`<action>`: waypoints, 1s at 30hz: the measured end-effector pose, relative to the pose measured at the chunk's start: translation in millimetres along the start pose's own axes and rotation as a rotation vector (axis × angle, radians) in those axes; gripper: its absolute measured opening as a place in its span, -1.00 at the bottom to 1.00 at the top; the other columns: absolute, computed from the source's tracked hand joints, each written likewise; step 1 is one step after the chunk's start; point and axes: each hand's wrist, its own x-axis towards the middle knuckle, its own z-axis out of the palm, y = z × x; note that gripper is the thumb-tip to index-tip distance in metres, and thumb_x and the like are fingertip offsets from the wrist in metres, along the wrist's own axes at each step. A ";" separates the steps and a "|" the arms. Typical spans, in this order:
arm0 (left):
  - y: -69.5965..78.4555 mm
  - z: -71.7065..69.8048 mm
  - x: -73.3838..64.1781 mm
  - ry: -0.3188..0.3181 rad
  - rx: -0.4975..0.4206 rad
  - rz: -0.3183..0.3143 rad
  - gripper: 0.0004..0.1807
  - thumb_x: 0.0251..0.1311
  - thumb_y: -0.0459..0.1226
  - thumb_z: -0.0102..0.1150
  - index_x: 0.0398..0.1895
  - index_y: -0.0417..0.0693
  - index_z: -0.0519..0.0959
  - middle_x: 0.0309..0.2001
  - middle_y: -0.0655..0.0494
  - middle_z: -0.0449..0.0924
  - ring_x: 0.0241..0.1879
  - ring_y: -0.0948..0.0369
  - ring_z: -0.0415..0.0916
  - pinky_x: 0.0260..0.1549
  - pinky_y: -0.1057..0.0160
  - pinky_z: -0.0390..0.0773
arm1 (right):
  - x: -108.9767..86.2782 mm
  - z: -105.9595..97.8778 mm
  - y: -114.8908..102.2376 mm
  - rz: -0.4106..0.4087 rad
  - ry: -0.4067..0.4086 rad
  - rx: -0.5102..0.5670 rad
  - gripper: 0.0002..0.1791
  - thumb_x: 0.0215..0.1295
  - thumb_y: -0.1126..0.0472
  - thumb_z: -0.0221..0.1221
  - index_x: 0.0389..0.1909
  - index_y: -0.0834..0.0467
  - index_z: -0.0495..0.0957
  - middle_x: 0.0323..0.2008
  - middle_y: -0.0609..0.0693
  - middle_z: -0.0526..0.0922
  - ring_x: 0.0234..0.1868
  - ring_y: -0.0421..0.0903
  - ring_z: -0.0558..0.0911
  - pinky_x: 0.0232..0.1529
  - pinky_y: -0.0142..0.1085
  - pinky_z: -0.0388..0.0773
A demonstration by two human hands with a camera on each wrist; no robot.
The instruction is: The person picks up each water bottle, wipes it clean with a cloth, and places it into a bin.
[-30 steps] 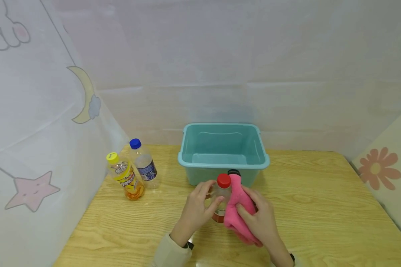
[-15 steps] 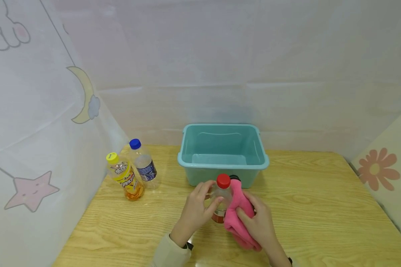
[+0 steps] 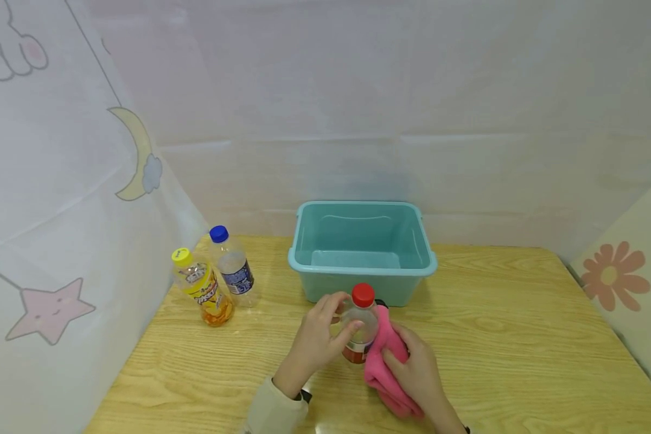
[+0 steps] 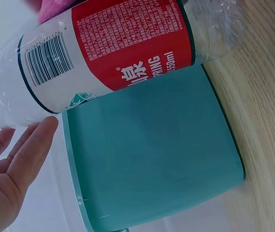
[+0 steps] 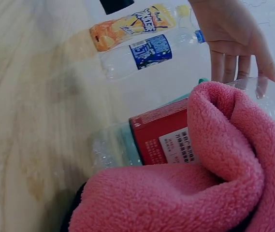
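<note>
A clear bottle with a red cap (image 3: 363,295) and a red label (image 4: 137,38) stands upright on the table, in front of the teal bin. My left hand (image 3: 321,331) holds its upper part, thumb on the near side and fingers on the left. In my right hand (image 3: 419,369) is a bunched pink cloth (image 3: 386,386), which lies against the bottle's right side. Something black (image 3: 381,303) peeks out above the cloth, its kind unclear. The fluffy cloth (image 5: 224,145) hides part of the label in the right wrist view.
The teal bin (image 3: 362,269) stands open at the back of the table (image 3: 521,337). To the left are a yellow-capped bottle (image 3: 206,292) with orange contents and a blue-capped bottle (image 3: 237,274). White printed sheeting (image 3: 358,108) hangs behind.
My right hand has moved the pink cloth down along the bottle's side, toward me. My left hand and the bottle have hardly moved.
</note>
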 end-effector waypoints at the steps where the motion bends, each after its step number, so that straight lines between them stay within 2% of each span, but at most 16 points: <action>1: -0.1 -0.2 0.1 -0.004 -0.003 -0.006 -0.52 0.21 -0.03 0.08 -0.02 -0.26 0.40 -0.28 -0.02 0.46 -0.28 0.18 0.48 -0.37 0.28 0.61 | -0.1 0.8 0.9 0.015 -0.011 -0.003 -0.53 -0.05 0.43 0.26 -0.01 0.31 0.50 -0.16 0.16 0.60 -0.29 -0.08 0.55 -0.42 -0.34 0.50; 11: 2.3 -4.9 1.0 -0.043 -0.061 -0.066 -0.55 0.18 -0.10 0.15 0.00 -0.21 0.38 -0.27 0.00 0.44 -0.25 0.18 0.46 -0.32 0.22 0.62 | 0.1 6.5 8.5 0.085 -0.085 -0.029 -0.53 -0.05 0.40 0.25 -0.01 0.26 0.50 -0.20 0.10 0.61 -0.36 -0.14 0.51 -0.45 -0.34 0.44; 17: 2.5 -7.1 2.4 -0.067 -0.065 -0.074 -0.54 0.18 -0.10 0.15 0.01 -0.22 0.37 -0.26 -0.01 0.43 -0.26 0.18 0.46 -0.30 0.23 0.61 | 0.2 4.8 9.5 0.085 -0.114 -0.041 -0.53 -0.01 0.37 0.25 0.01 0.28 0.49 -0.15 0.16 0.59 -0.28 -0.08 0.54 -0.40 -0.28 0.47; 23: -0.8 -4.4 2.5 -0.054 -0.052 -0.036 -0.48 0.20 -0.04 0.11 0.05 -0.27 0.42 -0.33 -0.02 0.42 -0.31 0.17 0.46 -0.32 0.23 0.61 | 1.0 -0.6 13.3 0.118 -0.099 -0.033 -0.48 0.00 0.35 0.26 0.07 0.28 0.45 -0.07 0.19 0.56 -0.15 0.02 0.56 -0.25 -0.17 0.53; 26: -2.1 -1.9 2.1 -0.029 -0.045 -0.018 -0.47 0.20 0.01 0.07 0.01 -0.27 0.46 -0.35 -0.02 0.42 -0.34 0.17 0.46 -0.35 0.26 0.62 | 0.7 -4.9 14.9 0.116 -0.075 -0.031 -0.47 -0.02 0.36 0.27 0.07 0.26 0.45 -0.09 0.17 0.57 -0.18 -0.01 0.57 -0.26 -0.20 0.54; 30: -1.0 1.7 2.0 0.013 -0.046 -0.018 -0.47 0.16 0.04 0.09 -0.04 -0.24 0.48 -0.34 -0.01 0.44 -0.34 0.17 0.47 -0.38 0.28 0.61 | -1.2 -12.9 14.0 0.068 -0.018 -0.018 -0.47 -0.07 0.41 0.29 0.03 0.28 0.48 -0.15 0.15 0.60 -0.27 -0.07 0.56 -0.36 -0.31 0.53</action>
